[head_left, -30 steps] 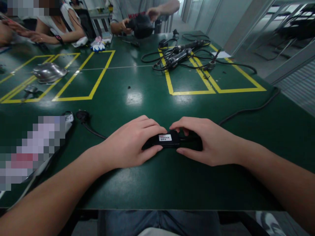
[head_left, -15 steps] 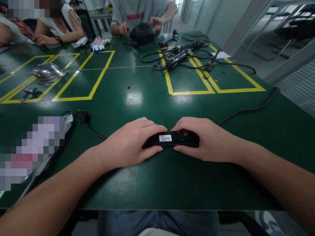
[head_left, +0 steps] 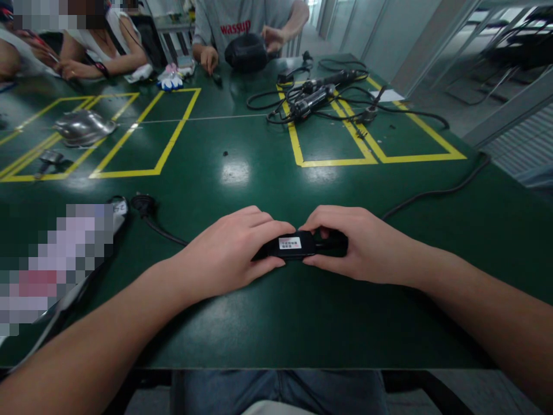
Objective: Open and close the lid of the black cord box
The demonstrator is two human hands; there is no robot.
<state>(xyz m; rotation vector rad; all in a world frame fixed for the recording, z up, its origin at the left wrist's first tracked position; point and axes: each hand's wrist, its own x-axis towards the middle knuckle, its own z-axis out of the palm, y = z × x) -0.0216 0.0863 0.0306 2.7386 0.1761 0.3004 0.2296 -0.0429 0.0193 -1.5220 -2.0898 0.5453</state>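
A small black box (head_left: 308, 246) with a white printed label sits in line on a black cable near the front of the table. My left hand (head_left: 233, 245) grips its left end, thumb at the near edge and fingers at the far edge. With thumb and fingertips, my right hand (head_left: 369, 245) pinches its right end. From under my left hand the cable (head_left: 166, 232) runs left to a black plug (head_left: 144, 203) lying on the table. Beyond my right hand, a black cable (head_left: 436, 196) trails off over the right side. My palms hide part of the cable.
The green table (head_left: 259, 328) carries yellow tape frames. Black corded tools (head_left: 313, 101) lie tangled at the back right. A shiny metal part (head_left: 84, 128) rests at left, behind a blurred-out long object (head_left: 60, 259). Across the table, a person handles a black pouch-like object (head_left: 246, 52).
My hands and the black box stay almost where they were. Across the table, the person's hand on the left side has come down to the tabletop, and the black pouch-like object has shifted slightly.
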